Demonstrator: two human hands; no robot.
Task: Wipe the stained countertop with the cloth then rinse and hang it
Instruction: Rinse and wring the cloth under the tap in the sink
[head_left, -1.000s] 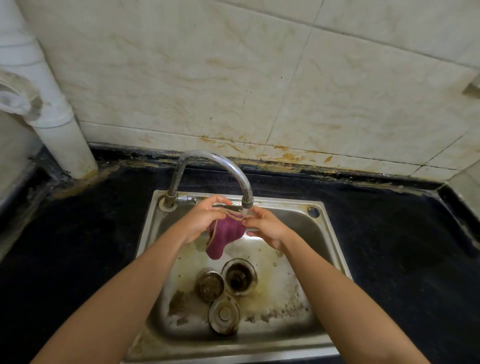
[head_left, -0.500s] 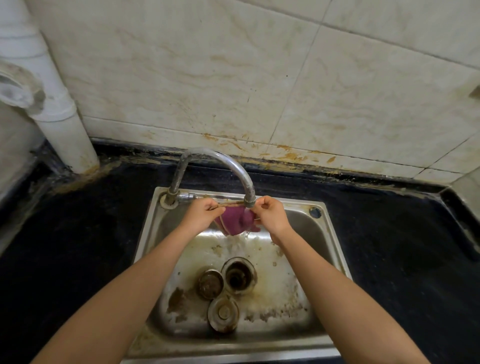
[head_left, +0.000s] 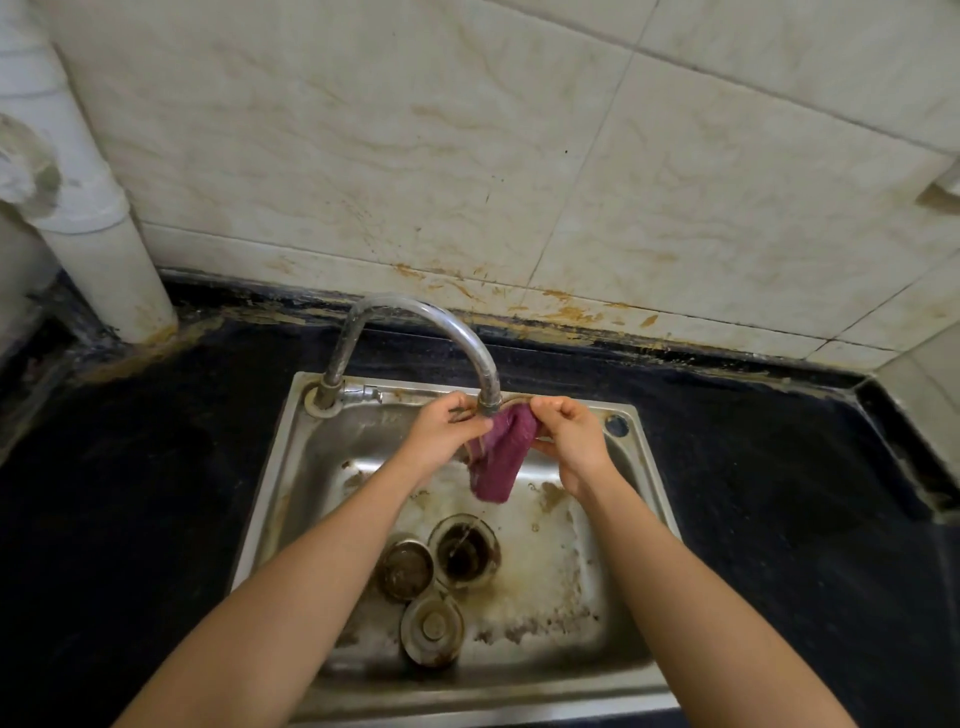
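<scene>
We count one black countertop (head_left: 130, 519), one stained steel sink (head_left: 291, 447) and one curved tap (head_left: 457, 332). Our left hand (head_left: 441, 436) and right hand (head_left: 571, 436) both pinch the one purple cloth (head_left: 501, 457), which hangs under the spout over three round drain fittings (head_left: 407, 569).

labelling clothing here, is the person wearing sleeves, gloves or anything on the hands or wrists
Nothing worn shows. The left hand and right hand are bare: no gloves, no visible rings. The left forearm and right forearm are bare down to the frame's edge, with no sleeve, watch or bracelet.
</scene>
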